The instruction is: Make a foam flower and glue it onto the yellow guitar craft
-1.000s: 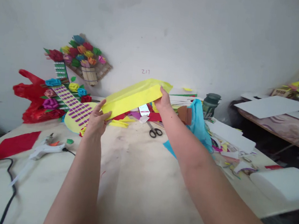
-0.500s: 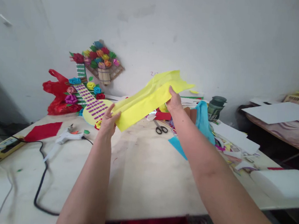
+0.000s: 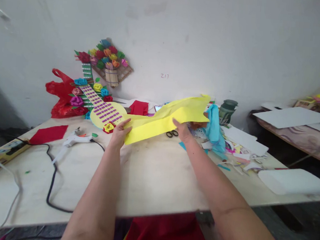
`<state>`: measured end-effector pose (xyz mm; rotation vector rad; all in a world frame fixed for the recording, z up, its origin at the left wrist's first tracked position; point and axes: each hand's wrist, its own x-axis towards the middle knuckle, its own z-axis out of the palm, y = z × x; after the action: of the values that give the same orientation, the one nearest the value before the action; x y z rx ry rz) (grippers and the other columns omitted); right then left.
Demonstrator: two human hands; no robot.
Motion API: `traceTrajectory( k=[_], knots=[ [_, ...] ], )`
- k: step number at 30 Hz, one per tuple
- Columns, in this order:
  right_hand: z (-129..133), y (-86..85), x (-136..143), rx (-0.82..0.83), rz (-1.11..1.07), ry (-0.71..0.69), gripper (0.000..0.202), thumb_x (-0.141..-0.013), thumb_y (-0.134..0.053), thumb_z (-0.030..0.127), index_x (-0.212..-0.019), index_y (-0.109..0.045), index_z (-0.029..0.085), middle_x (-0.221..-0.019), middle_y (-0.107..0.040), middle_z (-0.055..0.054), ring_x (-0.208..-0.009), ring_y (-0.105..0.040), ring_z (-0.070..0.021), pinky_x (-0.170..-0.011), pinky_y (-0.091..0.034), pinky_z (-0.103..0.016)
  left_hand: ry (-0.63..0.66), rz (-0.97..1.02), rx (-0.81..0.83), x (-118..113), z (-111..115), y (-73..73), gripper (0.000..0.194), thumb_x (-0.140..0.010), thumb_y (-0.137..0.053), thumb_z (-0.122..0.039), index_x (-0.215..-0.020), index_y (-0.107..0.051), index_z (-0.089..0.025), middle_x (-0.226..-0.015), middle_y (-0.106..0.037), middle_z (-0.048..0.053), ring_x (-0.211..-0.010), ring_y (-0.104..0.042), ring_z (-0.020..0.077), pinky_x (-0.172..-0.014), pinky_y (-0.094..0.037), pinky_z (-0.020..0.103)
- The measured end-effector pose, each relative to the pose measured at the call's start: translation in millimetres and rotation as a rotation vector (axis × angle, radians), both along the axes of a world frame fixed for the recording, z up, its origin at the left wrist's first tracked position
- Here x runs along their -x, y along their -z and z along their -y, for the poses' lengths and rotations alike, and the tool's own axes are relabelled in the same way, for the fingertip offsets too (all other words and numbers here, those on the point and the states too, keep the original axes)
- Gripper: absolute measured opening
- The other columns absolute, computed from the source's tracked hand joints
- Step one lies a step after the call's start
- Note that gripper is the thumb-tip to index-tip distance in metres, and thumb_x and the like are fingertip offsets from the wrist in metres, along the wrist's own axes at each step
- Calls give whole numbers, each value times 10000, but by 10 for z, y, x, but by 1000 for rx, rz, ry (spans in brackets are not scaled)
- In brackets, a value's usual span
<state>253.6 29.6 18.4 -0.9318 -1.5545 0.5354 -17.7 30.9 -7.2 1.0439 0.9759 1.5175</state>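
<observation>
A long sheet of yellow crepe paper (image 3: pixel 159 124) stretches between my two hands above the table, its far right end ragged and bent. My left hand (image 3: pixel 120 133) pinches its left end, thumb on top. Farther right, my right hand (image 3: pixel 181 129) grips the near edge of the sheet. Behind my left hand lies a yellow paper guitar (image 3: pixel 106 113) with purple strips and a red-and-yellow paper flower (image 3: pixel 109 127). Black-handled scissors (image 3: pixel 172 133) lie beyond the sheet, partly hidden by it.
At left are a hot glue gun (image 3: pixel 76 139), a red paper piece (image 3: pixel 48 134), a power strip (image 3: pixel 1 153) and cords. Blue crepe paper (image 3: pixel 212 129), a green bottle (image 3: pixel 228 112), paper scraps and a white roll (image 3: pixel 292 181) sit at right. Paper flowers (image 3: pixel 109 58) stand against the wall.
Both hands have lowered the yellow crepe paper toward the table, the right hand more. Its right end has dropped, and red paper and the number on the wall now show behind it.
</observation>
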Motion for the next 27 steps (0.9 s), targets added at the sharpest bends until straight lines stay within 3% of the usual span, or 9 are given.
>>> traceTrajectory(
  k=[2,5,8,11,15,22,24,27],
  knots=[
    [37,130,-66,40,402,-39,612,-692,-563,545,-1184,-529,182,-1164,-591,-94,-1164,-472,-232,-969,-378,-347,0,-19,59,-21,23,31,507,-634,-666,-96,-1126,-585,-191,-880,-665,69,-670,-633,140,-621,-523,270],
    [40,325,-164,91,907,67,752,-631,-632,526,-1282,-449,194,-1348,-432,-98,-1271,-339,-259,-1013,-317,-331,13,-72,135,-60,62,66,487,-634,-665,-74,-1106,-597,-171,-797,-668,58,-628,-625,127,-595,-514,251],
    [-6,483,-217,140,1078,145,812,-702,-559,526,-1372,-306,142,-1439,-265,-125,-1310,-262,-261,-1053,-246,-331,21,-111,155,-82,51,121,473,-627,-669,-63,-1086,-606,-160,-763,-669,51,-606,-621,125,-569,-505,245],
    [-88,569,-243,207,1053,194,740,-772,-471,502,-1394,-244,170,-1454,-235,-97,-1318,-245,-241,-1068,-219,-353,6,-137,138,-71,-23,209,453,-616,-674,-56,-1053,-625,-167,-774,-670,53,-600,-618,126,-556,-498,239],
    [-199,591,-318,266,1018,241,751,-773,-448,544,-1395,-232,181,-1449,-251,-102,-1320,-234,-264,-1070,-221,-396,6,-202,133,-29,-100,307,495,-607,-679,-65,-1085,-617,-178,-786,-666,60,-586,-611,126,-531,-488,227],
    [-192,552,-420,277,981,296,801,-756,-484,542,-1391,-244,118,-1459,-208,-127,-1340,-157,-286,-1094,-146,-413,-8,-247,40,-34,-43,307,849,-583,-690,-44,-1336,-363,-264,-993,-654,73,-590,-600,97,-556,-489,211],
    [-173,533,-412,262,891,287,789,-729,-530,534,-1364,-305,124,-1448,-240,-126,-1338,-163,-288,-1093,-145,-420,-34,-225,45,-45,-37,306,919,-587,-691,-44,-1376,-276,-270,-984,-660,70,-601,-603,100,-553,-484,203],
    [-194,480,-364,191,569,240,645,-743,-528,494,-1276,-417,149,-1353,-415,-125,-1279,-325,-246,-1050,-275,-408,-34,-200,45,-53,-28,304,995,-599,-693,-52,-1409,-157,-269,-903,-674,47,-581,-599,99,-532,-474,192]
  ],
)
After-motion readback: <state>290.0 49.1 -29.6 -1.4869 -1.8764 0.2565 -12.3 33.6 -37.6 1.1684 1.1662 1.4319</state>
